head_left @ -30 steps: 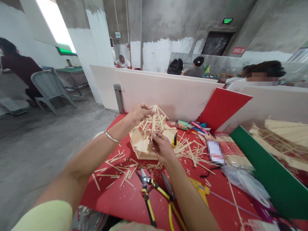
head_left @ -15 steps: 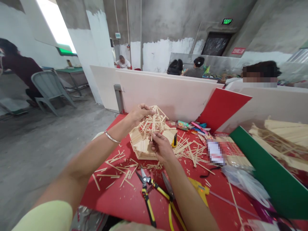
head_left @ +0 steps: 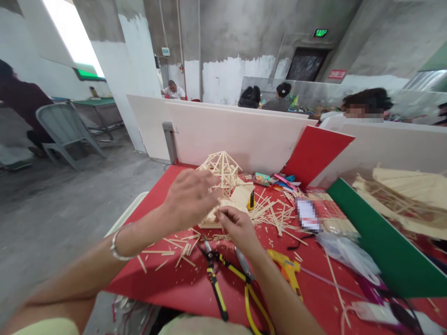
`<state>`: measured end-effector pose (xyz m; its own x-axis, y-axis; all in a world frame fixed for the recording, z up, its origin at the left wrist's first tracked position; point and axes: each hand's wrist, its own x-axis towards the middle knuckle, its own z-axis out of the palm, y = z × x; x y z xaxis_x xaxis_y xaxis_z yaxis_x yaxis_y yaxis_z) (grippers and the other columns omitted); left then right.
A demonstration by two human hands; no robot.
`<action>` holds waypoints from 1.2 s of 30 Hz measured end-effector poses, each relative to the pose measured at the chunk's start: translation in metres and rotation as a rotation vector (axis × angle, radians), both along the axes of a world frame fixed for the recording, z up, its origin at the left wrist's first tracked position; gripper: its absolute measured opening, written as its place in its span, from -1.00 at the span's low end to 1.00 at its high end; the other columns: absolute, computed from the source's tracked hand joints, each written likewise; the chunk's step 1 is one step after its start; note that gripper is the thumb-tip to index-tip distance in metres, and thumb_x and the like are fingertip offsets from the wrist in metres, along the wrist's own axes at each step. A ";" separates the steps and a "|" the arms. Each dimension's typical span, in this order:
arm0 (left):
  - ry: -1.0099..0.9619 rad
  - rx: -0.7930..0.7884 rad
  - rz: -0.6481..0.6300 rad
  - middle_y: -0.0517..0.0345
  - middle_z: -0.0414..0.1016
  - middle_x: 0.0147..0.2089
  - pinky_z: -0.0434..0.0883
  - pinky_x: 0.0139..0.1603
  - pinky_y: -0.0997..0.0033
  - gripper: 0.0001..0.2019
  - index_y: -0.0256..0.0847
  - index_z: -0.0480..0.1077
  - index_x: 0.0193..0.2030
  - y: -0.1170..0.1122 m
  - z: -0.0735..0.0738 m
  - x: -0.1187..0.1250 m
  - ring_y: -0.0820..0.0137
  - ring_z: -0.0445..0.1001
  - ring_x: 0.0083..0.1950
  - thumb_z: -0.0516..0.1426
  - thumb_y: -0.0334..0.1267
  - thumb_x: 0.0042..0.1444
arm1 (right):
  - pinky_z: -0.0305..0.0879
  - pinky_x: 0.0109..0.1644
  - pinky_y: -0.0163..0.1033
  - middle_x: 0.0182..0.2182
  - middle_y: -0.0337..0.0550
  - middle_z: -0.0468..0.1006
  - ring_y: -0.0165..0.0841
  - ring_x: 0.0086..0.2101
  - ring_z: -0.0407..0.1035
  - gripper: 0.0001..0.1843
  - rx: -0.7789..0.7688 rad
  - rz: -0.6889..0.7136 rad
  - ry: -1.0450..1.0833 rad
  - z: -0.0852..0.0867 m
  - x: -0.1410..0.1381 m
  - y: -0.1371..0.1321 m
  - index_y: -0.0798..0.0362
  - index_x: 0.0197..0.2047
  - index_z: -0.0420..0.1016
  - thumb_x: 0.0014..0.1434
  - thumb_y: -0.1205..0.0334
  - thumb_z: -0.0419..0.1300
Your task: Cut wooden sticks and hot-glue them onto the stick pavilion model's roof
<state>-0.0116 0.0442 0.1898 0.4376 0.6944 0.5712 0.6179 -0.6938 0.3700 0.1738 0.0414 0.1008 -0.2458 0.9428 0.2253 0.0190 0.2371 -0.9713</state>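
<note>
On the red table stands a small house-like frame of thin wooden sticks (head_left: 223, 163) with a peaked, spoked top. My left hand (head_left: 190, 195), blurred by motion, is in front of its left side, fingers stretched out and holding nothing I can see. Part of the stick base is hidden behind that hand. My right hand (head_left: 235, 223) is closed in a pinch at the front of the base; what lies between its fingertips is too small to make out. Loose wooden sticks (head_left: 275, 214) lie right of the model, near a yellow utility knife (head_left: 251, 200).
Yellow-and-black pruning shears (head_left: 215, 286), yellow-handled pliers (head_left: 256, 307) and a yellow glue gun (head_left: 288, 267) lie in front. A phone (head_left: 308, 215), plastic bag (head_left: 349, 256) and green board (head_left: 380, 242) are at right. White panels (head_left: 230, 135) border the back. People sit beyond.
My left hand has come off the top of the stick frame and moved down and toward me. The stick seen upright between my hands no longer shows there. My right hand has dropped slightly.
</note>
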 end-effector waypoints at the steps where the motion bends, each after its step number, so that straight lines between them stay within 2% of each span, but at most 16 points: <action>1: 0.189 0.102 -0.069 0.07 0.54 0.00 0.23 0.27 0.02 -0.81 -0.03 0.47 -0.08 -0.011 -0.012 -0.002 0.18 0.40 0.18 0.11 -0.35 0.23 | 0.18 -0.33 -0.29 -0.41 -0.21 0.53 -0.40 -0.41 0.30 -0.78 0.143 -0.004 -0.174 0.001 0.005 -0.011 -0.01 -0.30 0.55 0.26 0.08 0.15; 2: 0.335 0.189 -0.112 0.04 0.54 -0.01 0.17 0.31 -0.04 -0.77 -0.07 0.45 -0.03 -0.021 -0.025 -0.003 0.18 0.42 0.14 0.06 -0.40 0.25 | 0.20 -0.27 -0.27 -0.35 -0.18 0.55 -0.37 -0.35 0.34 -0.78 0.264 -0.004 -0.338 0.002 0.009 -0.021 -0.01 -0.24 0.54 0.30 0.13 0.09; 4: 0.475 0.249 -0.109 0.03 0.55 -0.18 0.21 0.24 -0.06 -0.77 -0.15 0.45 -0.10 -0.032 -0.054 -0.004 0.21 0.49 -0.07 0.04 -0.47 0.23 | 0.21 -0.20 -0.25 -0.25 -0.12 0.57 -0.32 -0.27 0.39 -0.76 0.394 -0.001 -0.602 0.002 0.016 -0.039 -0.01 -0.13 0.52 0.33 0.23 0.02; 7: 0.520 0.138 -0.118 0.01 0.53 -0.25 0.37 -0.03 0.13 -0.83 -0.18 0.44 -0.16 -0.040 -0.096 -0.001 0.25 0.49 -0.22 0.05 -0.45 0.20 | 0.18 -0.24 -0.26 -0.23 -0.08 0.58 -0.31 -0.27 0.43 -0.75 0.443 0.004 -0.939 -0.008 0.023 -0.056 0.01 -0.09 0.49 0.32 0.27 0.00; 9: 0.501 0.047 -0.131 0.00 0.53 -0.26 0.38 -0.22 0.24 -0.84 -0.20 0.43 -0.15 -0.044 -0.119 0.001 0.26 0.49 -0.27 0.05 -0.42 0.20 | 0.14 -0.29 -0.26 -0.23 -0.09 0.58 -0.30 -0.27 0.43 -0.79 0.447 0.012 -1.108 -0.019 0.026 -0.063 0.01 -0.12 0.47 0.30 0.26 0.02; 13: 0.461 -0.097 -0.167 0.01 0.54 -0.27 0.34 -0.34 0.33 -0.79 -0.23 0.45 -0.13 -0.057 -0.151 0.008 0.27 0.50 -0.30 0.03 -0.44 0.17 | 0.08 -0.33 -0.25 -0.23 -0.09 0.58 -0.28 -0.27 0.43 -0.82 0.411 0.046 -1.281 -0.041 0.030 -0.076 0.01 -0.17 0.47 0.24 0.31 0.05; 17: 0.390 -0.215 -0.156 -0.02 0.56 -0.24 0.38 -0.27 0.38 -0.77 -0.24 0.48 -0.15 -0.071 -0.167 0.012 0.29 0.53 -0.24 0.01 -0.44 0.18 | 0.09 -0.33 -0.24 -0.26 -0.08 0.59 -0.30 -0.30 0.42 -0.79 0.355 0.067 -1.305 -0.054 0.027 -0.088 0.03 -0.17 0.49 0.23 0.35 0.04; 21: 0.225 -0.290 -0.145 -0.03 0.57 -0.28 0.41 -0.25 0.39 -0.77 -0.21 0.52 -0.19 -0.079 -0.178 0.013 0.30 0.54 -0.24 0.04 -0.42 0.16 | 0.17 -0.26 -0.24 -0.22 -0.07 0.59 -0.27 -0.25 0.44 -0.73 0.329 0.032 -1.232 -0.070 0.029 -0.098 0.00 -0.08 0.52 0.32 0.26 0.00; 24: 0.009 -0.338 -0.065 -0.02 0.59 -0.28 0.41 -0.24 0.40 -0.77 -0.17 0.54 -0.18 -0.080 -0.183 0.007 0.32 0.54 -0.27 0.05 -0.36 0.19 | 0.24 -0.10 -0.21 -0.07 -0.01 0.58 -0.23 -0.12 0.43 -0.66 0.290 -0.149 -1.117 -0.083 0.040 -0.106 -0.04 0.09 0.48 0.36 0.16 -0.02; 27: -0.212 -0.479 0.057 0.05 0.59 -0.33 0.39 -0.26 0.44 -0.78 -0.16 0.55 -0.24 -0.077 -0.187 -0.001 0.36 0.51 -0.33 0.06 -0.28 0.24 | 0.26 -0.02 -0.18 -0.05 0.02 0.56 -0.22 -0.09 0.43 -0.60 0.245 -0.303 -1.066 -0.089 0.046 -0.115 0.00 0.11 0.47 0.38 0.07 -0.04; 29: -0.367 -0.633 0.120 0.10 0.55 -0.41 0.39 -0.32 0.47 -0.77 -0.17 0.54 -0.30 -0.076 -0.190 -0.005 0.39 0.49 -0.40 0.07 -0.22 0.25 | 0.26 0.01 -0.15 -0.04 0.06 0.55 -0.17 -0.06 0.42 -0.54 0.242 -0.252 -1.103 -0.090 0.042 -0.120 0.05 0.12 0.47 0.35 -0.04 -0.01; 32: -0.585 -0.827 0.175 0.15 0.48 -0.49 0.39 -0.39 0.48 -0.76 -0.20 0.52 -0.35 -0.076 -0.197 -0.007 0.42 0.45 -0.48 0.10 -0.15 0.23 | 0.18 0.15 0.03 0.13 0.23 0.42 0.04 0.12 0.27 -0.26 0.234 -0.132 -1.247 -0.093 0.026 -0.124 0.14 0.26 0.34 0.21 -0.23 0.11; 34: -0.670 -0.875 0.196 0.15 0.47 -0.50 0.41 -0.38 0.47 -0.76 -0.21 0.50 -0.38 -0.078 -0.201 -0.009 0.43 0.45 -0.49 0.13 -0.13 0.21 | 0.13 0.17 0.13 0.18 0.33 0.34 0.14 0.17 0.18 -0.08 0.201 -0.116 -1.347 -0.098 0.016 -0.123 0.18 0.34 0.23 0.11 -0.29 0.19; 36: -0.728 -0.907 0.210 0.14 0.47 -0.49 0.43 -0.36 0.46 -0.74 -0.21 0.49 -0.41 -0.080 -0.204 -0.011 0.43 0.45 -0.48 0.16 -0.10 0.18 | 0.16 0.11 0.13 0.11 0.33 0.39 0.13 0.11 0.23 -0.04 0.167 -0.111 -1.407 -0.104 0.011 -0.118 0.18 0.37 0.17 0.08 -0.26 0.23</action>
